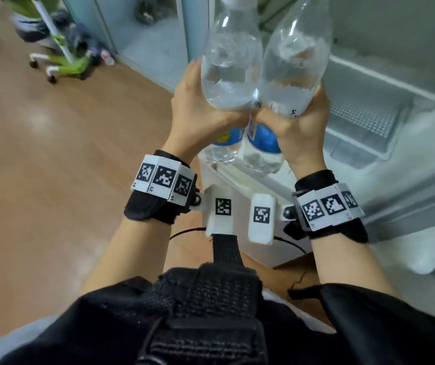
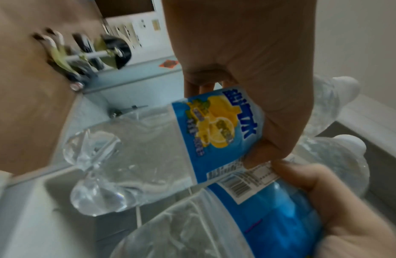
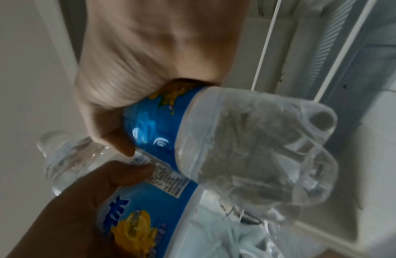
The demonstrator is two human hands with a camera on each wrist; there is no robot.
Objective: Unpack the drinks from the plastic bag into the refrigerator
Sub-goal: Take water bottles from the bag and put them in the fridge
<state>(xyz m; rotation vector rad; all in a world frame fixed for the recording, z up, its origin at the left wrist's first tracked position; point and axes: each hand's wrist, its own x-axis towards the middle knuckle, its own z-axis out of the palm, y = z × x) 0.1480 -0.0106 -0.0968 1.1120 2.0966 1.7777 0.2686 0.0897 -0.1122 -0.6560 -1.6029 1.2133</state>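
L hand point(image 1: 198, 111) fingers wrapped round left bottle point(image 1: 230, 64); R hand point(image 1: 296, 119) likewise on right bottle point(image 1: 294, 61). Bottles touching. Beyond fingertips: open refrigerator point(image 1: 384, 83) shelves. Green wheeled stand point(image 1: 61, 61) far left.

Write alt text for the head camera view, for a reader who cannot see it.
Seen from above, a person's left hand and right hand each grip a clear bottle, the left bottle and right bottle side by side, held toward an open refrigerator. Both wrists wear marker-covered bands; wooden floor lies to the left.

Wheeled stand point(image 1: 61, 61) on wood floor point(image 1: 53, 159)
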